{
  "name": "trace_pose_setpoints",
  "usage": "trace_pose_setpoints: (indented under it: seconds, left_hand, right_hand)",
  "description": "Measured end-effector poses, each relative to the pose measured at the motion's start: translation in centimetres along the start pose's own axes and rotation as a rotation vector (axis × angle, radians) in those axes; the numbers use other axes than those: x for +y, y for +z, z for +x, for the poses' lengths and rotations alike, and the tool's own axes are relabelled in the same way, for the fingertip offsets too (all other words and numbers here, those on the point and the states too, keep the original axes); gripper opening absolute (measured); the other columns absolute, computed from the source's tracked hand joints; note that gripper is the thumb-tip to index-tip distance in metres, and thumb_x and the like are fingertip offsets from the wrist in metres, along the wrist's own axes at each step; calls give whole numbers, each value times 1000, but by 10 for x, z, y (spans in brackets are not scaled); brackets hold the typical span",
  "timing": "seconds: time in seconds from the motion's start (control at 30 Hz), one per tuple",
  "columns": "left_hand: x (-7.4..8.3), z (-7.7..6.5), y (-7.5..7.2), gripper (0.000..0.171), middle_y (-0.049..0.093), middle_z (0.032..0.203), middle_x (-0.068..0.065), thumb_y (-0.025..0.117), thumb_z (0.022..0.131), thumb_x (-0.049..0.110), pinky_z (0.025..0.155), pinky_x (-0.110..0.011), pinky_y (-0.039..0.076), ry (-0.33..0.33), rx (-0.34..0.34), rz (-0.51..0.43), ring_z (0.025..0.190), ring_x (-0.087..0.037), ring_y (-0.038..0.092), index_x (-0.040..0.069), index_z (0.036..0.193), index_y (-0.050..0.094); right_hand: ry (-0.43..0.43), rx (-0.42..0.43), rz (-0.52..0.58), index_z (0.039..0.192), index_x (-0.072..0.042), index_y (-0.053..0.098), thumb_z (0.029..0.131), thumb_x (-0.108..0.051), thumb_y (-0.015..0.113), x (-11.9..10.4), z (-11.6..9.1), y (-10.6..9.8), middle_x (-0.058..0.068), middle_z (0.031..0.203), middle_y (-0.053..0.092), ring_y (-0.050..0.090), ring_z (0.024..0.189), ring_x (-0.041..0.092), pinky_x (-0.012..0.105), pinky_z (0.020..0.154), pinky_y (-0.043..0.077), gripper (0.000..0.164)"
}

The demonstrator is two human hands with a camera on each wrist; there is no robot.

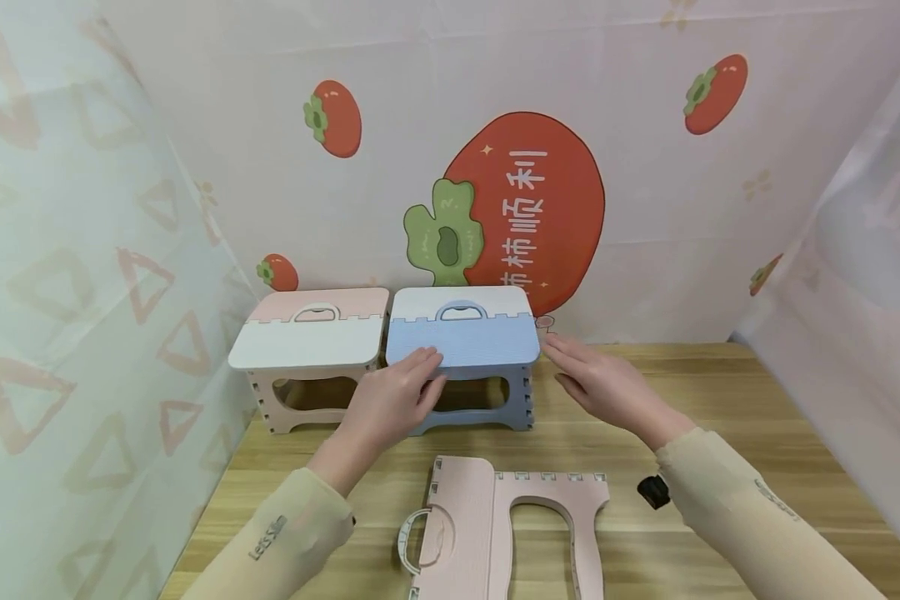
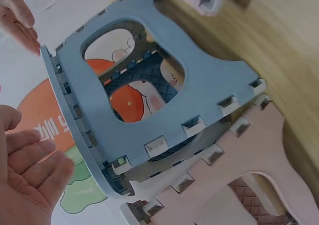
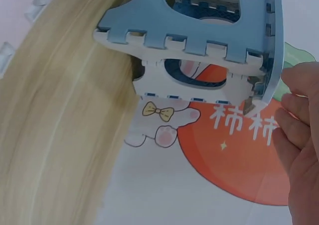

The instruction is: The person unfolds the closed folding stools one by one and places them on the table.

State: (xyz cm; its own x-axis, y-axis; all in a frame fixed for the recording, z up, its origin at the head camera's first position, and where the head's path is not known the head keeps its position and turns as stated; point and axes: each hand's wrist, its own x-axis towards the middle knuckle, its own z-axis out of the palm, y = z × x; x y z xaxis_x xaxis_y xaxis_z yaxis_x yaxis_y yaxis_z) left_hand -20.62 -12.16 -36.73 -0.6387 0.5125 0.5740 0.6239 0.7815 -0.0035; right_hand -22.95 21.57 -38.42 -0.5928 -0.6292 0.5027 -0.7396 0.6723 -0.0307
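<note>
A blue-and-white folding step stool point(image 1: 487, 340) stands unfolded against the back wall, its white carry handle lying at the middle of the top. My left hand point(image 1: 393, 396) is over its front left part, fingers loosely extended. In the left wrist view the left hand point(image 2: 32, 168) hovers by the stool's top with nothing in its grasp; contact is unclear. Close to the stool's right edge is my right hand point(image 1: 607, 387), fingers nearly straight. From the right wrist, the right hand's fingers point(image 3: 294, 118) appear beside the top's edge, holding nothing.
To the left stands a pink-and-white folding stool point(image 1: 311, 346), close beside the blue one. Nearer to me lies a pink folding stool point(image 1: 461, 533), partly unfolded, on the wood-grain table point(image 1: 690, 400). Printed cloth point(image 1: 645, 192) hangs behind and along both sides.
</note>
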Motion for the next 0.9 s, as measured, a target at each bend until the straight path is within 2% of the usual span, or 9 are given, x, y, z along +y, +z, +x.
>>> trace_pose_setpoints:
  seconds: [0.1,0.23,0.33,0.43,0.47,0.53,0.7,0.77,0.9]
  left_hand:
    - [2,-14,-4,32,74,123,-10,68,99,23,58,-41,60,-23,-53,-33,87,-24,76,6,126,72]
    - [5,-33,-4,33,77,113,-7,67,100,29,59,-40,60,-99,-200,-59,70,-21,73,9,126,71]
    - [6,-48,-2,32,78,91,-3,69,99,30,54,-34,56,-141,-287,-67,61,-15,68,10,124,72]
    - [6,-60,0,30,69,69,3,70,98,29,46,-30,48,-165,-349,-87,50,-10,58,10,121,73]
    - [7,-64,1,30,67,66,5,70,98,29,46,-30,48,-173,-369,-92,50,-10,57,10,120,73]
    - [7,-71,2,31,67,66,5,69,98,31,51,-34,53,-186,-405,-100,54,-12,62,10,120,73]
    - [8,-87,5,33,77,86,-3,68,98,35,72,-47,61,-226,-480,-130,78,-25,74,10,118,75]
    - [7,-92,7,31,78,91,-5,69,97,35,73,-47,61,-228,-494,-141,80,-26,74,10,114,76]
    - [6,-101,12,22,75,80,0,72,95,34,63,-37,58,-226,-521,-171,68,-17,70,12,93,76]
  right_hand:
    - [-2,-10,-1,140,-1,61,87,-6,79,0,-12,0,19,138,63,66,119,36,49,83,60,56]
    - [-1,-65,-12,137,0,63,88,-12,80,-2,-26,4,20,133,67,69,115,34,48,84,60,54]
    - [6,-115,-5,136,0,64,88,-16,80,-4,-33,8,19,132,67,69,116,33,47,86,60,53]
    - [23,-174,16,137,0,63,90,-19,80,-8,-39,11,19,133,67,68,118,32,47,90,59,54]
    - [33,-198,24,137,0,63,90,-19,79,-9,-41,12,19,134,66,67,119,32,47,91,58,54]
    - [49,-241,39,138,-1,63,91,-21,78,-11,-45,12,18,135,66,67,120,33,48,92,58,53]
    - [78,-319,64,138,-3,63,94,-26,75,-17,-54,15,16,135,66,67,119,32,48,92,58,52]
    - [73,-333,69,137,-3,64,94,-27,75,-19,-57,17,16,134,67,68,117,32,48,91,59,51]
    - [65,-372,88,136,-2,64,95,-29,74,-23,-65,22,15,132,68,69,115,32,47,91,59,50]
